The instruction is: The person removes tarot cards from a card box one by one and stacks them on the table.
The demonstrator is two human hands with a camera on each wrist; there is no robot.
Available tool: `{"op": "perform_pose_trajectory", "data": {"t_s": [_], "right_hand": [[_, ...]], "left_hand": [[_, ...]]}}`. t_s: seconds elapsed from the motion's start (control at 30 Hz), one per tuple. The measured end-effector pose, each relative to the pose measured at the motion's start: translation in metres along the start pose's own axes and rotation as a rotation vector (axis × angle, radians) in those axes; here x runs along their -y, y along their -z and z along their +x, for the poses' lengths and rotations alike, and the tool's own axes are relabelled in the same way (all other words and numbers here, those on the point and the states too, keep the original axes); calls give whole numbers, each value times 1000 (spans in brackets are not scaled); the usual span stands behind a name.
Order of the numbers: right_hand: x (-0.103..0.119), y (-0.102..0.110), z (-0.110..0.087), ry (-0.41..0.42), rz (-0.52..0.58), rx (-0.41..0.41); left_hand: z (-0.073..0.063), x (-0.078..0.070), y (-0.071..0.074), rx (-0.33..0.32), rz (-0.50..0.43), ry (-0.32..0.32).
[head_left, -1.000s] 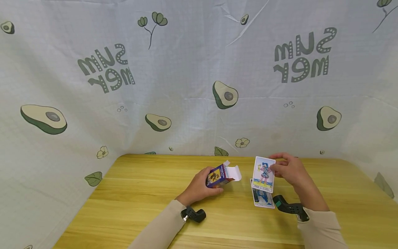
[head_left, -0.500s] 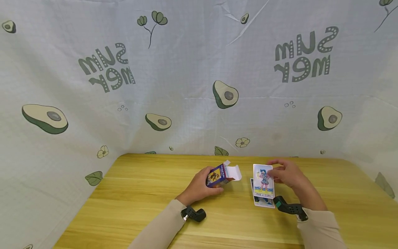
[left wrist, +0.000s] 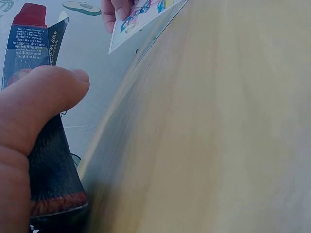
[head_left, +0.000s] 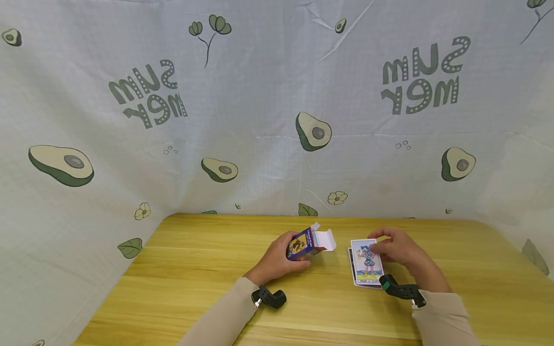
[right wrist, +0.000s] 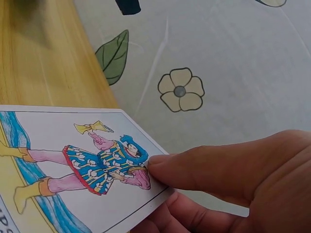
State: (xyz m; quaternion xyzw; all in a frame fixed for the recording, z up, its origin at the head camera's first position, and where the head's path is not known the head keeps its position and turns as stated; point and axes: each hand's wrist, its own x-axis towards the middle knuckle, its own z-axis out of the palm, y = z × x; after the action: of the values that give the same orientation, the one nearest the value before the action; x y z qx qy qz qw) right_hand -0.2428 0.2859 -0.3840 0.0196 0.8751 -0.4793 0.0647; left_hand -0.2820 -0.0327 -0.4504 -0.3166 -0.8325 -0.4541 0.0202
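Observation:
My left hand [head_left: 279, 257] grips a purple tarot card box [head_left: 299, 244], thumb on one side, with its white flaps [head_left: 324, 239] sticking out open toward the right. In the left wrist view the thumb lies across the dark box [left wrist: 56, 160], below its red flap [left wrist: 30, 15]. My right hand [head_left: 400, 247] pinches a tarot card [head_left: 367, 262] by its upper right edge. In the right wrist view that card [right wrist: 97, 170] shows a figure in a blue flowered tunic holding a cup. Beneath it, another card [head_left: 352, 269] lies mostly covered, only its left and lower edges showing.
The wooden table [head_left: 207, 288] spreads out around both hands. Behind it hangs a pale cloth [head_left: 259, 96] printed with avocados and flowers. Black wrist cameras sit on the left wrist [head_left: 271, 298] and right wrist [head_left: 400, 288].
My right hand has brought the pinched card down and nearer, so it now covers most of the card below. The left hand and the box have stayed in place.

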Motion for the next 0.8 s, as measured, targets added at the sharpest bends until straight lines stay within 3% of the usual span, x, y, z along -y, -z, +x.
{"op": "perform_pose_trajectory", "data": {"t_s": [0.8], "right_hand": [[-7,-7,7,-55,-46,-28]], "left_hand": [[1,4,-1,-7,14,-13]]}}
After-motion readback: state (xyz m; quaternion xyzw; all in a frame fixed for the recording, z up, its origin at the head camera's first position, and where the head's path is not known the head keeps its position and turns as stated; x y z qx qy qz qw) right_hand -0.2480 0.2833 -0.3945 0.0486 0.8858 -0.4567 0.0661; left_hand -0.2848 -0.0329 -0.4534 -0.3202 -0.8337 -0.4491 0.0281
